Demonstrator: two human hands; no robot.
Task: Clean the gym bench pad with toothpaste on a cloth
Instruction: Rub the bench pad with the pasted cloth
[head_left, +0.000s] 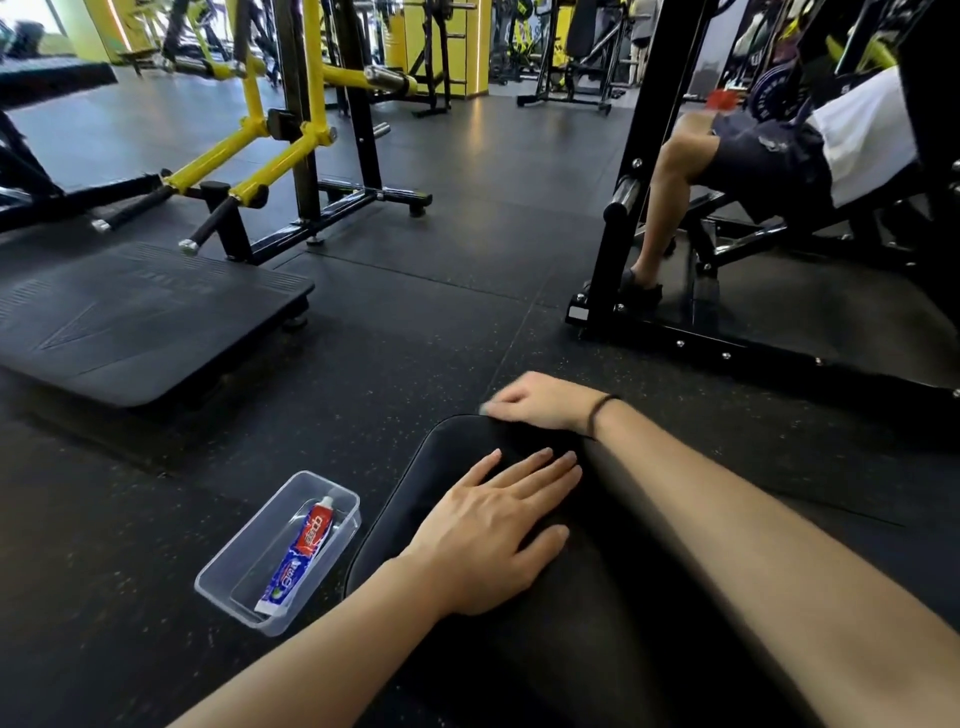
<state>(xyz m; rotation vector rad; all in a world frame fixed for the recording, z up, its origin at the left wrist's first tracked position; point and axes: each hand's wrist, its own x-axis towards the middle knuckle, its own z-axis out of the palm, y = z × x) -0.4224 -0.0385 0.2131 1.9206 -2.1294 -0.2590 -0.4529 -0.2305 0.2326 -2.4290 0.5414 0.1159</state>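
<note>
The black bench pad (597, 623) runs from the bottom of the view away from me. My left hand (498, 535) lies flat on it with straight, spread fingers. At the pad's far end, my right hand (540, 402) is blurred, with its fingers curled down over the edge. A small pale bit of cloth (484, 410) shows under its fingertips; the rest of the cloth is hidden. A red, white and blue toothpaste tube (301, 556) lies in a clear plastic tray (234, 597) on the floor, left of the pad.
Dark rubber floor surrounds the bench. A low black platform (140, 322) and a yellow-and-black machine (270, 145) stand to the left. At the right, a person (753, 156) sits on a black machine whose frame (727, 348) reaches close to the pad's far end.
</note>
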